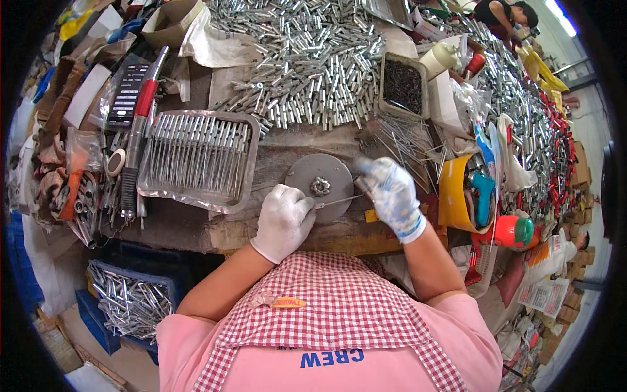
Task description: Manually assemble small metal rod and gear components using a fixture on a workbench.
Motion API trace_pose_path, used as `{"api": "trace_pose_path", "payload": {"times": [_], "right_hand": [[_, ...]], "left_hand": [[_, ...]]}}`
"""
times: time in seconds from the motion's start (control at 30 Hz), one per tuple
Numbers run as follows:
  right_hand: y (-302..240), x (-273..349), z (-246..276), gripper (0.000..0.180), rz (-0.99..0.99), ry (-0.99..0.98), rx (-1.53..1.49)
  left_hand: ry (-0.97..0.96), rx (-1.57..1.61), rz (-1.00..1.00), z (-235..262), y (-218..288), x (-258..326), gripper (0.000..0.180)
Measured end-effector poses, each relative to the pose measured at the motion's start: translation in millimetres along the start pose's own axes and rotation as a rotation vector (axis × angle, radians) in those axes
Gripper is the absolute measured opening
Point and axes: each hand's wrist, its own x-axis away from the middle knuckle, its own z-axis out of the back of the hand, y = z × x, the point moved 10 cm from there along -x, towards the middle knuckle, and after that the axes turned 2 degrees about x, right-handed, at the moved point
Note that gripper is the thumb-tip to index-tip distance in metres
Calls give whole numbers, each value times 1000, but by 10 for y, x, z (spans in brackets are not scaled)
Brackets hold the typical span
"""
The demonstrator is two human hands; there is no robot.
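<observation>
My left hand [284,221], in a white glove, is closed on a thin metal rod [339,201], gripping it at its thicker tube-like end. The rod reaches right, toward my right hand [394,197], which wears a white glove with blue patches. Motion smears its fingers and a dark shape beside them, so what it holds is unclear. Just beyond both hands lies a round grey disc [297,171] with a small silvery lump [320,187] at its centre. Left of them, a metal tray [189,203] holds several thin rods with tube ends [202,147] in a row.
A large heap of metal tubes [313,65] covers the far bench. Loose thin rods [408,147] lie right, below a container of small dark pieces [403,86]. A yellow holder [455,189] stands at right. At lower left is a blue crate [173,277] of tubes. Another person [499,16] is far right.
</observation>
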Motion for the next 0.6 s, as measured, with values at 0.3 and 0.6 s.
{"api": "trace_pose_path", "payload": {"times": [0.3,0.6], "right_hand": [[114,430,-813,20,790,-181,1565],[218,351,-1027,9,835,-296,1880]], "left_hand": [[-24,0,59,-28,-40,-20,19],[-44,16,70,-56,-71,-14,20]]}}
